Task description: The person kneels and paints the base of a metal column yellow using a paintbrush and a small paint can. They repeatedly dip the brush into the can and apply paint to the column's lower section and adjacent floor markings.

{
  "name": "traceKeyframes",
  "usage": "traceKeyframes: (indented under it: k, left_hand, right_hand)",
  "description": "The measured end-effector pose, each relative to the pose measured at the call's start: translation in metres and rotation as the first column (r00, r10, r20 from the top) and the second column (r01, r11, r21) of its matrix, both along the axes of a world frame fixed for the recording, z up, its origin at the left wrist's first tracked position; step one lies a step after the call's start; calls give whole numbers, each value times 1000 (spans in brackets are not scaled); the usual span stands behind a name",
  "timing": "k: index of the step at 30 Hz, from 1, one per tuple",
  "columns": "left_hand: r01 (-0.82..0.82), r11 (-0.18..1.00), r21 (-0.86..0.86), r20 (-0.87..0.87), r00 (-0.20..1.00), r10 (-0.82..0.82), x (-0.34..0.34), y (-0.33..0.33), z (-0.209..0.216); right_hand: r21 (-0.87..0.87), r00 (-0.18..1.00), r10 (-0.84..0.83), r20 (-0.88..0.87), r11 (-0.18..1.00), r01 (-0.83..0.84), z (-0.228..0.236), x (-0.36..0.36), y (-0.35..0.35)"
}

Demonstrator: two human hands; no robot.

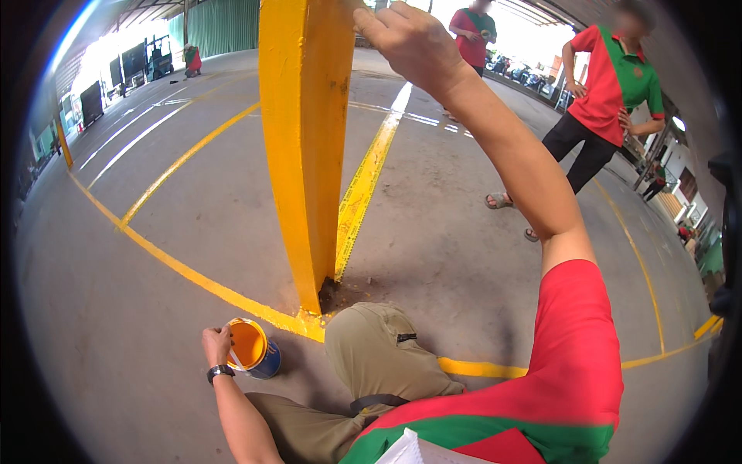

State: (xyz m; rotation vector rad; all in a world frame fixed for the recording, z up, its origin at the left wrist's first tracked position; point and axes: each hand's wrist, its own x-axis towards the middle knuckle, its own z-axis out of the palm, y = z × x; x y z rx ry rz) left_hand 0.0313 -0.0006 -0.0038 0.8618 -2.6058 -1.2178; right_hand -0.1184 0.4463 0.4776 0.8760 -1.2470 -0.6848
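A small blue bucket (270, 363) of orange-yellow paint stands on the floor at lower left. My left hand (217, 346), with a dark watch on its wrist, is closed at the bucket's left rim. A pale strip, perhaps the bucket's handle, runs down from its fingers across the bucket's edge. In front of me rises a square pillar (305, 155) coated in glossy orange-yellow paint, its foot dark and chipped. My right hand (406, 42) is raised high beside the pillar's right face, fingers curled together. What those fingers hold, if anything, is hidden at the top edge.
Yellow lines (193, 271) cross the grey concrete floor, and a wide yellow strip (367, 185) runs back from the pillar. At right a person (610, 85) in red and green stands, hands on hips; another person (471, 35) is farther back. A forklift (160, 58) stands far left.
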Motion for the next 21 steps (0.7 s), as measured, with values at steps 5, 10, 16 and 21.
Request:
traceKeyframes:
  k: [5,10,16,21]
  left_hand:
    - [-5,999,-45,36,999,7,3,3,7]
    - [6,1000,-14,16,1000,-6,5,2,10]
    - [-5,999,-48,27,1000,6,6,3,12]
    - [2,1000,-4,25,1000,-2,6,1,13]
  right_hand:
    - [83,957,-34,289,996,11,-75,1,-3]
    - [-80,579,71,812,997,-10,-149,16,-10]
    - [-407,520,406,751,906,-120,-46,-7,-16]
    - [-298,878,182,442,953,-47,53,17,-10]
